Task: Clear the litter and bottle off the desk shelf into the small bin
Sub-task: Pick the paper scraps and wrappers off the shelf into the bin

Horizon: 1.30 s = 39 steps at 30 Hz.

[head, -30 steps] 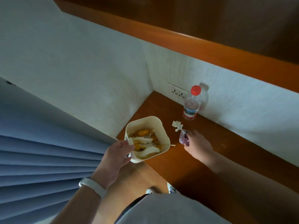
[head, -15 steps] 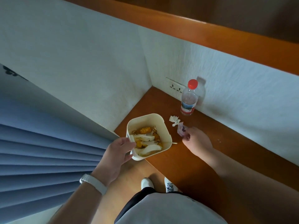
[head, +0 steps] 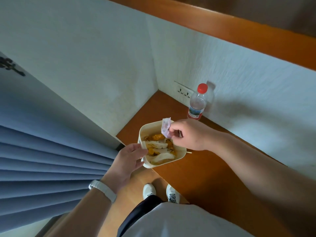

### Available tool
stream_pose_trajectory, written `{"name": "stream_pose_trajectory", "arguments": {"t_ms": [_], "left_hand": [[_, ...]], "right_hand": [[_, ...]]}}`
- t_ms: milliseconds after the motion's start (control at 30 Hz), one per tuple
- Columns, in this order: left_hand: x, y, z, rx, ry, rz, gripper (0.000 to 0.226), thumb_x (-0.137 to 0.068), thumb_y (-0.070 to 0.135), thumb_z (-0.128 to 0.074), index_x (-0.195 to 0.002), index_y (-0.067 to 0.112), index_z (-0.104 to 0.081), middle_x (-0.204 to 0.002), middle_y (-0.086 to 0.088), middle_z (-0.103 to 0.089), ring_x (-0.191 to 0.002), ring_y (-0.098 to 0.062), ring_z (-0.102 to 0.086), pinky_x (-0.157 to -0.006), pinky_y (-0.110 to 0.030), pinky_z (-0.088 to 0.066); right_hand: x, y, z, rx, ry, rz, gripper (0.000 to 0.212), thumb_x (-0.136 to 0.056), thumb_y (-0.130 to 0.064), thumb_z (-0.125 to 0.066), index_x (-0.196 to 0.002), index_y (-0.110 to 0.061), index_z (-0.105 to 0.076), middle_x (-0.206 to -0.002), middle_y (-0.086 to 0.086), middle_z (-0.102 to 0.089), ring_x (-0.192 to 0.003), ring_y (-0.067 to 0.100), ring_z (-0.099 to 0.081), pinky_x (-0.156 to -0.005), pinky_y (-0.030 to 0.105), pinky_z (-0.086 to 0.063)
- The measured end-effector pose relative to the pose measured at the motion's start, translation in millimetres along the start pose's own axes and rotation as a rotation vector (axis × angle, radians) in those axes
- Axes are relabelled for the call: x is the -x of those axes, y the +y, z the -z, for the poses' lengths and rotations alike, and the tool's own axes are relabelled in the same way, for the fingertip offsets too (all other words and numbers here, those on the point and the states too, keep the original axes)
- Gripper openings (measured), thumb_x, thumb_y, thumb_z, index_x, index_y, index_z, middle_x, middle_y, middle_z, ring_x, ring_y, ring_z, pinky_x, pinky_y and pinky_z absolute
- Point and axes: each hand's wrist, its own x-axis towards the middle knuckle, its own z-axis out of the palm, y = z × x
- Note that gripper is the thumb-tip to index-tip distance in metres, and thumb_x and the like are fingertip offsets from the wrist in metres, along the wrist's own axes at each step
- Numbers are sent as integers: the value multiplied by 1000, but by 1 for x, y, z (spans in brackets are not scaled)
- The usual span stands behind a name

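Observation:
My left hand (head: 128,160) grips the near-left rim of the small cream bin (head: 179,154), held at the edge of the wooden desk shelf (head: 213,177). Orange peel and white scraps fill the bin. Over its far rim, my right hand (head: 189,134) pinches a small purple wrapper (head: 165,128) between thumb and fingers. A clear plastic bottle (head: 197,102) with a red cap and red-blue label stands upright against the back wall, beyond my right hand. The white paper scrap seen earlier is hidden by my hand.
A wall socket (head: 183,93) sits in the corner beside the bottle. An upper wooden shelf edge (head: 222,26) runs overhead. Blue curtain folds (head: 42,159) hang at the left. A thin stick (head: 189,152) pokes out beside the bin. My shoes (head: 160,193) stand on the floor below.
My right hand has lifted the purple wrapper off the shelf and carried it left, over the bin's rim. The bin stays in my left hand.

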Motion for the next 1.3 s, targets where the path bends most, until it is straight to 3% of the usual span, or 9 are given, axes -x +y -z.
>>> {"name": "stream_pose_trajectory", "arguments": {"t_ms": [133,300,433,600,767,833,933,1033,1300], "left_hand": [[-1,-4,5,-14,-26,1,18,-98,17,-65,-113,8,-70,-104,-6,-82,-101,-18,-76,-88,-30,-57],[-5,-8,11,-22,-59,9,21,-97,19,-67,-115,8,-71,-109,-8,-81,-106,-20,-76,-97,-35,-56],[-10,-11,16,-28,-59,10,21,-96,19,-67,-114,9,-72,-112,-10,-80,-111,-24,-73,-103,-41,-54],[-18,-10,25,21,-40,12,23,-98,18,-65,-118,7,-70,-110,-9,-81,-98,-16,-78,-85,-30,-57],[-21,-9,34,61,36,28,20,-98,17,-64,-115,8,-70,-109,-10,-80,-108,-23,-74,-97,-38,-56],[-21,-8,36,74,67,37,16,-98,15,-64,-111,8,-71,-107,-10,-80,-108,-24,-73,-101,-41,-55],[-20,-8,41,80,83,40,13,-99,13,-63,-107,9,-71,-95,-5,-82,-102,-22,-73,-93,-38,-56],[-21,-7,47,88,106,51,13,-99,12,-62,-107,8,-71,-91,-4,-81,-94,-20,-73,-84,-34,-56],[-20,-4,54,94,122,51,17,-99,13,-61,-112,6,-70,-98,-9,-80,-96,-21,-71,-94,-38,-55]], "right_hand": [[-15,-13,-5,37,-119,22,4,-85,-22,-58,-85,-23,-62,-78,-7,-64,-60,10,-54,-56,35,-47],[-37,-18,-23,229,-176,53,8,-87,-22,-54,-82,-22,-61,-82,-6,-61,-70,17,-57,-57,35,-48],[-50,-21,-31,240,-79,111,10,-91,-23,-52,-87,-18,-61,-86,-6,-56,-69,16,-54,-56,34,-47],[-48,-3,-32,116,214,156,11,-89,-25,-55,-88,-17,-62,-85,-7,-57,-79,14,-54,-61,37,-51],[-44,42,-36,96,383,-83,10,-88,-21,-62,-95,-14,-65,-94,-4,-61,-83,15,-58,-66,39,-55],[-44,66,-46,130,302,-275,21,-89,-26,-62,-108,-17,-63,-108,-2,-60,-92,17,-60,-72,40,-55],[-42,93,-67,139,99,-465,39,-89,-30,-60,-127,-23,-56,-128,0,-53,-114,23,-55,-87,41,-53],[-41,106,-84,127,19,-548,50,-90,-30,-58,-139,-24,-46,-139,1,-45,-121,23,-50,-91,39,-52],[-53,115,-102,141,85,-595,49,-92,-25,-58,-140,-20,-46,-137,4,-46,-123,23,-48,-93,38,-52]]}}
